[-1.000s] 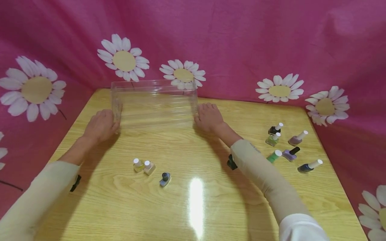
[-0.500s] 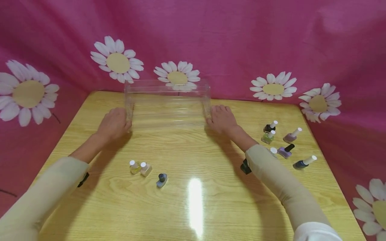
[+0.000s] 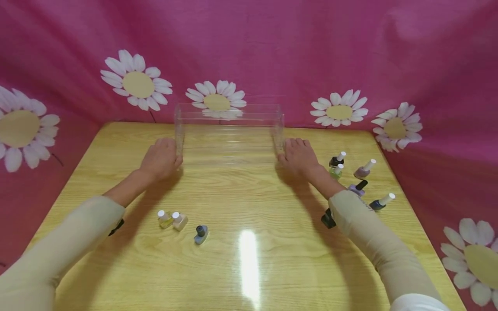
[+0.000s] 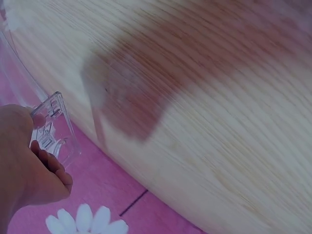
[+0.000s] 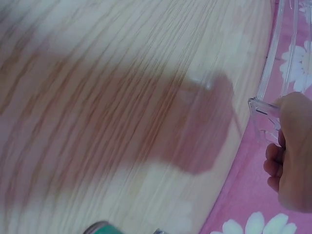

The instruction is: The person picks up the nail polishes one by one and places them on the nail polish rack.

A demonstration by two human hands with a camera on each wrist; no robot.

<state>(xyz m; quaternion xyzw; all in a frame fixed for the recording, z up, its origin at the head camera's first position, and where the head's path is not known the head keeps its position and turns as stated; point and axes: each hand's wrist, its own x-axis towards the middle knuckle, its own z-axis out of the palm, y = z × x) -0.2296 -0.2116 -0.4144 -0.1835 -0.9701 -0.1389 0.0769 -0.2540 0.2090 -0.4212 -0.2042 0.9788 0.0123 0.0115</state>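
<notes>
A clear plastic tiered rack (image 3: 229, 149) stands across the back of the table, its stepped shelves facing me. My left hand (image 3: 161, 159) grips its left end; in the left wrist view, thumb and curled fingers hold the clear side panel (image 4: 61, 126). The opposite end is held by my right hand (image 3: 299, 156), whose fingers curl round the other side panel (image 5: 263, 119) in the right wrist view. No bottles stand on the rack.
Several nail polish bottles, among them a dark blue one (image 3: 382, 202) and a mauve one (image 3: 364, 169), stand at the right. Nearer on the left are yellow (image 3: 165, 219), pale pink (image 3: 180, 221) and grey-blue (image 3: 201, 234) bottles. Pink flowered cloth (image 3: 280, 56) hangs behind the table.
Both hands have moved right, carrying the rack with them, and it now sits squarer to the back edge. My right sleeve now covers the green bottle. The head view has shifted slightly.
</notes>
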